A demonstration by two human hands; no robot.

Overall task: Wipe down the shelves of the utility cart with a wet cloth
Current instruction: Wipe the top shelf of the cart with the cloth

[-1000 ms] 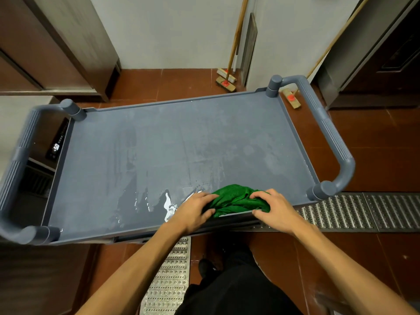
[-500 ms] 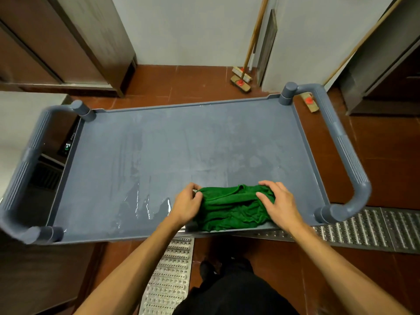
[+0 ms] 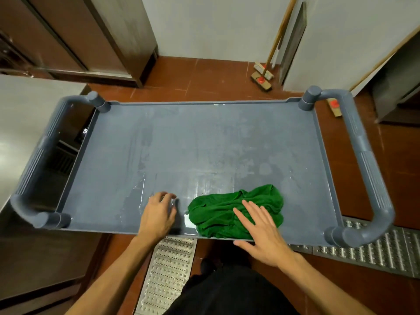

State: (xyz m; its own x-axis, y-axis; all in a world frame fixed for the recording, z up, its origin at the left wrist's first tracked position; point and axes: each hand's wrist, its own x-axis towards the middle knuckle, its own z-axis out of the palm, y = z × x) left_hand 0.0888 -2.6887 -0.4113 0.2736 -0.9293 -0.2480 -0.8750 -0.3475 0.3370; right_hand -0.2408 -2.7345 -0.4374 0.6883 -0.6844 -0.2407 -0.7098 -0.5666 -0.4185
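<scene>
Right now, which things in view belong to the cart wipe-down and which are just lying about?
In the job:
green cloth
cart top shelf
left hand
right hand

Lying about:
brush by the wall
second brush past the cart's right handle
floor drain grates

I see red-brown floor tiles [image 3: 211, 73], white walls [image 3: 204, 23], a stainless cabinet [image 3: 75, 35] far left, metal drain grates [image 3: 168, 276] near me, and a broom [image 3: 263, 76] leaning in the corner.
</scene>
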